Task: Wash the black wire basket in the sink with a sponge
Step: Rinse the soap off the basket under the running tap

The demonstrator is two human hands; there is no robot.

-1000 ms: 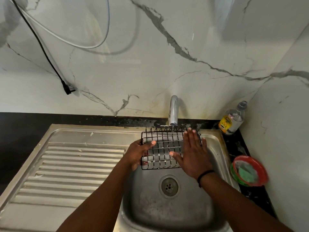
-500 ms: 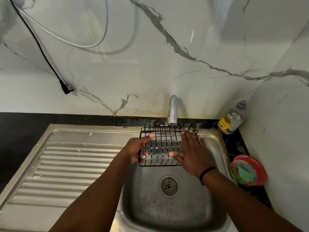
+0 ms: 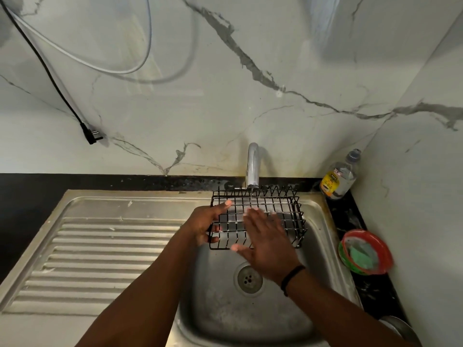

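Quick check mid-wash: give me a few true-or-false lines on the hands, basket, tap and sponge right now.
1. The left hand holds the basket by its left end. True.
2. The right hand grips a sponge. False: its fingers lie flat on the wires, no sponge in it.
3. The basket is under the tap. True.
4. The basket lies on the drainboard. False: it is held over the sink.
5. The green sponge sits in a red bowl right of the sink. True.
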